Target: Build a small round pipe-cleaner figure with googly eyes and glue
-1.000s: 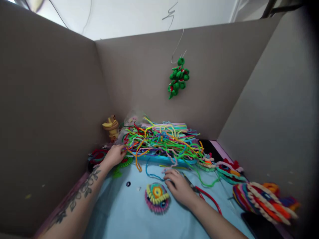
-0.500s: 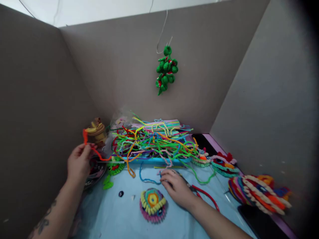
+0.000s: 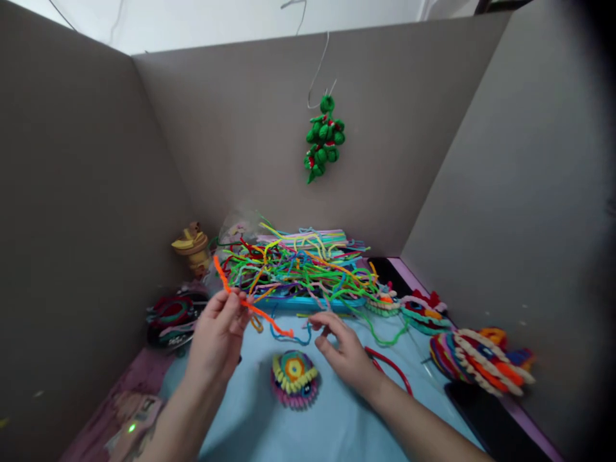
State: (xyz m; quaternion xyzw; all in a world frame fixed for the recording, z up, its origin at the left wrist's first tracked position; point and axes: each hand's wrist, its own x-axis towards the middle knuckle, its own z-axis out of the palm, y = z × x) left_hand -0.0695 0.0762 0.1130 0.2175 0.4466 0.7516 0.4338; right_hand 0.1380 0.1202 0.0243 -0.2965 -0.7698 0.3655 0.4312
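My left hand (image 3: 221, 324) pinches an orange pipe cleaner (image 3: 268, 319) near its middle. One end of it points up and the other slants down to the right, over the cloth. My right hand (image 3: 339, 343) is held with thumb and fingers apart and nothing visible between them. Its fingertips are close to a bent blue pipe cleaner (image 3: 289, 338); whether they touch it I cannot tell. Between and below both hands sits a round pipe-cleaner piece (image 3: 294, 380) with yellow, teal and purple rows. A red-handled tool (image 3: 397, 370) lies partly hidden behind my right hand.
A blue tray (image 3: 289, 303) heaped with tangled pipe cleaners (image 3: 298, 266) stands at the back. Colourful finished pieces (image 3: 481, 359) and dark phones (image 3: 495, 420) line the right side. A green pipe-cleaner ornament (image 3: 325, 138) hangs from a hook. Grey panels (image 3: 269, 122) enclose the table.
My left hand has moved right with the orange pipe cleaner, from the left side to in front of the tray. My right hand stays nearly in place, its fingers slightly more parted.
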